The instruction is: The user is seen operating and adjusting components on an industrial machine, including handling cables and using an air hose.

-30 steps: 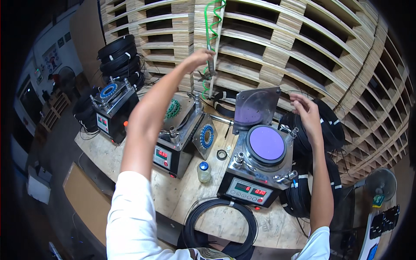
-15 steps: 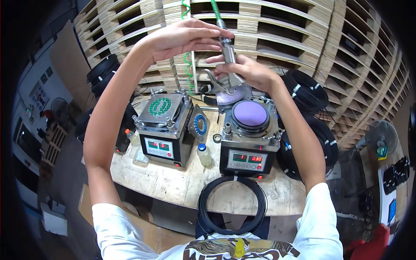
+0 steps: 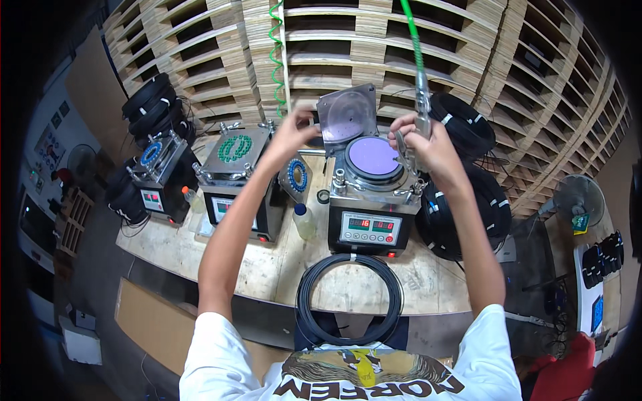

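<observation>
My right hand (image 3: 431, 144) is closed around a metal air blow gun (image 3: 422, 120), its green hose running upward. The gun is at the right side of a polishing machine (image 3: 366, 224) topped by a round purple pad (image 3: 376, 158). Behind the pad, a shiny square plate (image 3: 348, 115) stands tilted, with a purple round area on its face. My left hand (image 3: 294, 137) is at the plate's left edge, blurred, with thumb and fingers apart; whether it touches the plate I cannot tell. A coil of black cable (image 3: 306, 301) lies at the table's front edge.
Two similar machines stand to the left, one with a green ring of parts (image 3: 234, 149), one with a blue ring (image 3: 152, 154). A bottle with a blue cap (image 3: 303, 222) stands between machines. Black cable coils (image 3: 461, 127) are at the right; stacked wooden pallets (image 3: 428, 30) rise behind.
My left hand has left the blow gun and come down beside the tilted plate. My right hand has moved the gun right and down, uncovering the plate. The view has shifted, showing a third machine.
</observation>
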A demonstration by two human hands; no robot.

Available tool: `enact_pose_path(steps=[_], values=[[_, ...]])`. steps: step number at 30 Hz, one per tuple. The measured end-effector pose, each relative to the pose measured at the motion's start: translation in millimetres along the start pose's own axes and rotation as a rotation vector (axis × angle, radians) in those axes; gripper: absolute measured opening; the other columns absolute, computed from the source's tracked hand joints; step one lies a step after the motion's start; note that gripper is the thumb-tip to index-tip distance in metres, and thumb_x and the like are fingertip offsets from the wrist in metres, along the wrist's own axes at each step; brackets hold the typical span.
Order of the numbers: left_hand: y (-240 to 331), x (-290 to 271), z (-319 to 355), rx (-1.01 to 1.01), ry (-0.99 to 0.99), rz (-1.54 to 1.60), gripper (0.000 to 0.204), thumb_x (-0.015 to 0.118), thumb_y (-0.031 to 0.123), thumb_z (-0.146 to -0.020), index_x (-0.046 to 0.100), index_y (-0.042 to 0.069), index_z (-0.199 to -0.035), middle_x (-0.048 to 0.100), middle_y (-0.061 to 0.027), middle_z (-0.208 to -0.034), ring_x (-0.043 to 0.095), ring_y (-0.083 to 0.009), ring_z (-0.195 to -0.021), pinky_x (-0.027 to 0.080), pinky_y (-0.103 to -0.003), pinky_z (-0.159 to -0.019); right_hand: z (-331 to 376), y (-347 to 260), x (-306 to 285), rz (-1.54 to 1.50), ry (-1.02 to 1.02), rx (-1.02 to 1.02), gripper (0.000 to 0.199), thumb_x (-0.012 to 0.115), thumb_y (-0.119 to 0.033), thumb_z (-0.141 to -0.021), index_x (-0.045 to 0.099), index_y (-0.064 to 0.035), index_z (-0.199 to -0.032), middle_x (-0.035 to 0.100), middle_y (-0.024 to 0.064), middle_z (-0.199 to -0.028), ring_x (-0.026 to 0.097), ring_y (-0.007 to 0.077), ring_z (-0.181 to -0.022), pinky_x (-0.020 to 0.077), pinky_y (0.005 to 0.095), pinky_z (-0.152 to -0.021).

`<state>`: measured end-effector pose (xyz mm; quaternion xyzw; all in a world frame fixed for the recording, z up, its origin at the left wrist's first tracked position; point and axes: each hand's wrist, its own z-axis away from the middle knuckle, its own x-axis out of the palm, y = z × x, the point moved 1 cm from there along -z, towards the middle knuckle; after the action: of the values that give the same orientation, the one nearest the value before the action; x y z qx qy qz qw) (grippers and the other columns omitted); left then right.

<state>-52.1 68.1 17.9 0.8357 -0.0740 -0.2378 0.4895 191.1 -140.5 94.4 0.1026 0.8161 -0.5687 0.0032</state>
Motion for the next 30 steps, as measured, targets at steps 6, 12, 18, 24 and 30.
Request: enact_pose_path(steps=[6,12,18,24,30], values=[[-62,58,4,-0.017,-0.092,-0.069,0.033,0.074,0.023,-0.092,0.069,-0.004,-0.11,0.07,-0.0032,-0.088,0.06,-0.0086,-0.08,0.05,-0.028,-0.076,30,40,41,-0.004,0.182,0.002,0.015,0.05,-0.002,-0.084,0.064,-0.0005,-0.092,0.066,0.0076,-0.089,0.065,0.0146,-0.087,0.0513,0.0306,-0.084],[-47,71,8,0.004,0.037,-0.254,0.026,0.074,0.019,-0.089,0.069,-0.006,-0.087,0.056,-0.0207,-0.061,0.049,-0.0178,-0.052,0.045,-0.038,-0.058,31,75,44,0.014,0.274,-0.097,0.007,0.052,0.002,-0.085,0.058,-0.0008,-0.083,0.064,0.0076,-0.086,0.063,0.0156,-0.086,0.0497,0.0306,-0.085],[-61,66,7,0.033,0.041,-0.134,0.023,0.073,0.016,-0.09,0.069,-0.006,-0.09,0.057,-0.0204,-0.062,0.05,-0.0174,-0.052,0.044,-0.038,-0.055,31,51,19,0.046,0.354,-0.123,0.008,0.051,0.002,-0.084,0.058,-0.0012,-0.085,0.062,0.0067,-0.083,0.059,0.0141,-0.082,0.0472,0.0297,-0.08],[-82,71,2,0.044,0.008,-0.114,0.023,0.072,0.015,-0.09,0.069,-0.006,-0.098,0.063,-0.023,-0.069,0.061,-0.0219,-0.057,0.047,-0.039,-0.059,37,48,11,0.072,0.377,-0.035,0.012,0.05,0.002,-0.082,0.059,-0.0007,-0.088,0.061,0.0049,-0.083,0.058,0.0117,-0.079,0.0452,0.0267,-0.076],[-72,76,0,0.006,-0.022,-0.151,0.023,0.072,0.015,-0.09,0.067,-0.007,-0.094,0.064,-0.0235,-0.071,0.064,-0.0281,-0.059,0.047,-0.04,-0.059,22,49,14,0.273,0.436,-0.119,0.009,0.055,0.002,-0.084,0.063,-0.0003,-0.087,0.058,0.0,-0.074,0.052,0.0058,-0.068,0.0403,0.0234,-0.063]])
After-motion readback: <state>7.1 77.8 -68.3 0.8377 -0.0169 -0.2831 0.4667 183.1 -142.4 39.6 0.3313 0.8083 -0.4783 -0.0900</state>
